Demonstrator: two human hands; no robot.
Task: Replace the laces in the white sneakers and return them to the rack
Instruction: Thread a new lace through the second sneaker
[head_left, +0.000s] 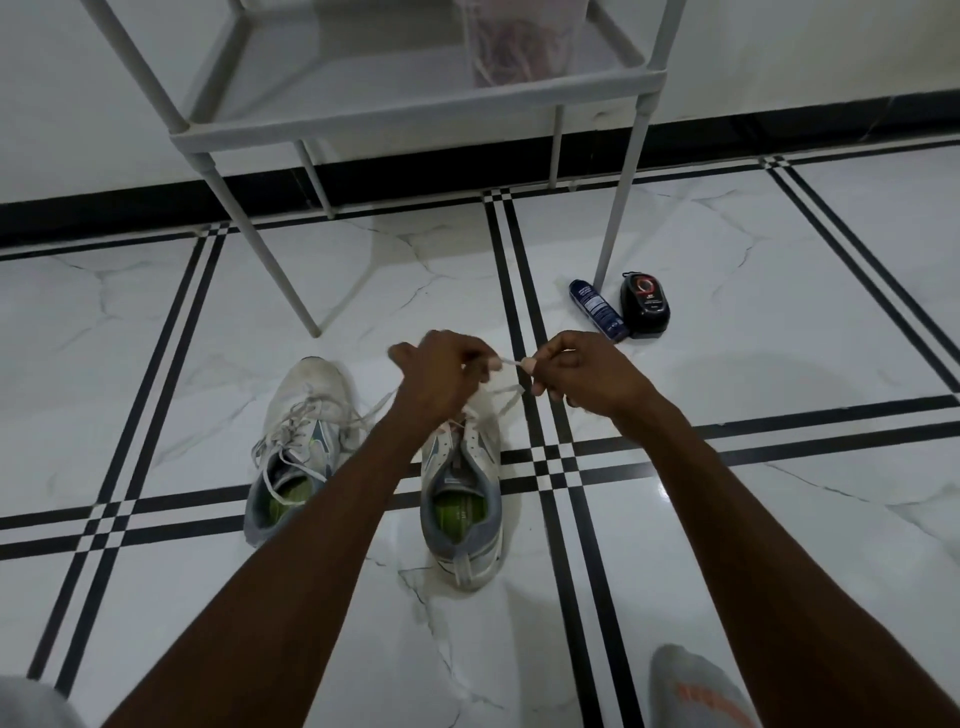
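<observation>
Two white sneakers with grey heels and green insoles stand on the tiled floor, toes pointing away from me. The left sneaker (298, 447) has loose white laces spilling over it. Above the toe of the right sneaker (465, 499), my left hand (441, 376) and my right hand (587, 376) each pinch the same white lace (511, 362), a short stretch of it taut between them. More of that lace trails down to the right sneaker's eyelets. The grey shoe rack (415, 111) stands just beyond, its lowest shelf above the floor.
A clear bag of laces (519, 47) sits on the rack shelf. A blue spray can (597, 310) lies beside a black shoe-polish sponge (645, 304) by the rack's right front leg (621, 202). My grey-socked foot (696, 691) shows at bottom right.
</observation>
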